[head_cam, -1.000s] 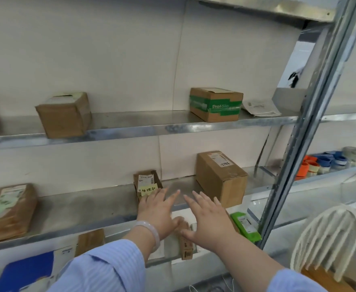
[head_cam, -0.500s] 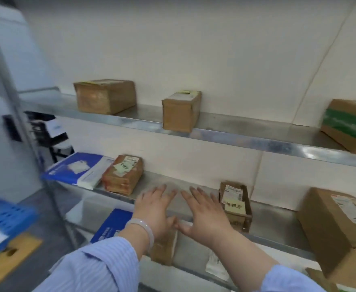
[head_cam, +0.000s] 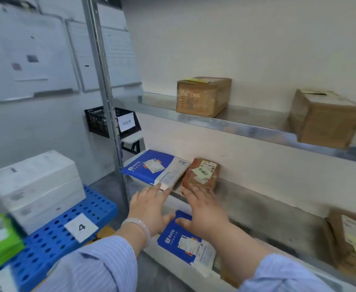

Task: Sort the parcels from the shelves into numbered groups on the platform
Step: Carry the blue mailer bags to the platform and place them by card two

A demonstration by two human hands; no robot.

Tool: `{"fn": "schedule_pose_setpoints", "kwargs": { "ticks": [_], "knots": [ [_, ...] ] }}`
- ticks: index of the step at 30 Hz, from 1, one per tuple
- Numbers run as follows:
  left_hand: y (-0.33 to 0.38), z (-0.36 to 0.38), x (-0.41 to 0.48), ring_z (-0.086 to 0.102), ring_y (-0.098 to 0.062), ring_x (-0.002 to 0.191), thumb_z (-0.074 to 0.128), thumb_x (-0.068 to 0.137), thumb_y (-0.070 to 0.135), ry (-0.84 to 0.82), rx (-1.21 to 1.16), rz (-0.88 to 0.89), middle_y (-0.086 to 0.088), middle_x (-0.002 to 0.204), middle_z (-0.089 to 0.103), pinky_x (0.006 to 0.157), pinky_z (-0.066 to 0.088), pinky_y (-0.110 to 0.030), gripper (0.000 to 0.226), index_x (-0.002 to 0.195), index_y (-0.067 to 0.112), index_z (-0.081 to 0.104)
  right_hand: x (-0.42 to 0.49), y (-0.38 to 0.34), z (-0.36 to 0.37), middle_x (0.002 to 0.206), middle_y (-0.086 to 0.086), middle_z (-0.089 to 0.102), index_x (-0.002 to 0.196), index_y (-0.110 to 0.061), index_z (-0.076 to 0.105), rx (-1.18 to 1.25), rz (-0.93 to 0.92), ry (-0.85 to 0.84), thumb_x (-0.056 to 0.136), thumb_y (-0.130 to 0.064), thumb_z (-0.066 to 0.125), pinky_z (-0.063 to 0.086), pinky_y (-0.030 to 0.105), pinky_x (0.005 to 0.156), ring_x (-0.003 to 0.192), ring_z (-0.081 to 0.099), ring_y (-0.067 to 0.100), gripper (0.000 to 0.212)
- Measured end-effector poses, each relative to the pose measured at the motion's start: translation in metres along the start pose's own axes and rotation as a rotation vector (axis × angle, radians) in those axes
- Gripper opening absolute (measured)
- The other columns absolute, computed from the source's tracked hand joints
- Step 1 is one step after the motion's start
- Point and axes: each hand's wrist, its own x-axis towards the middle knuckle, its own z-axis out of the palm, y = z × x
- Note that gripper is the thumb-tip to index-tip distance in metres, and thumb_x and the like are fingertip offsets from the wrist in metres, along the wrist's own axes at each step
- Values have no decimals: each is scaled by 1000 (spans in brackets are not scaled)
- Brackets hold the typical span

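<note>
L hand [head_cam: 149, 207] & R hand [head_cam: 206, 211], fingers spread wide, holding nothing, hover at front edge of middle shelf [head_cam: 257, 204]; blue-white mailer [head_cam: 158, 167] & brown parcel [head_cam: 202, 173] lie at shelf's left end.

Left hand [head_cam: 149, 209] and right hand [head_cam: 204, 209] outstretched, fingers spread

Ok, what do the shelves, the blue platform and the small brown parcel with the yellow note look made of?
Shelves: probably galvanised steel, mottled grey sheen. Blue platform: moulded plastic, smooth, regular round holes. Small brown parcel: cardboard, apparently wrapped in glossy tape.
</note>
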Motion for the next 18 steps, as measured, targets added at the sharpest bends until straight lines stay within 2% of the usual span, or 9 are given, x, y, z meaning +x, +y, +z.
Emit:
{"fn": "schedule_pose_setpoints", "kwargs": {
  "ticks": [3,8,18],
  "knots": [
    [-46,2,23,16,-21,145,48,84,66,-22,24,18,3,159,15,117,17,-45,79,149,41,11,35,-26,19,162,-2,4,153,-32,3,-3,50,-34,85,-65,49,2,44,121,149,2,19,88],
    [-98,15,63,14,-21,146,48,85,65,-73,3,18,2,160,12,118,18,-46,79,150,40,10,83,-47,41,162,-3,1,153,-31,2,55,92,-72,88,-62,47,1,39,120,149,0,18,85],
    [-155,60,160,7,-20,148,42,89,64,-191,-16,-48,7,161,3,119,8,-42,75,150,43,4,196,-39,89,162,-3,3,153,-27,5,274,240,-132,91,-55,49,13,36,120,149,1,16,81]
  ]
}}
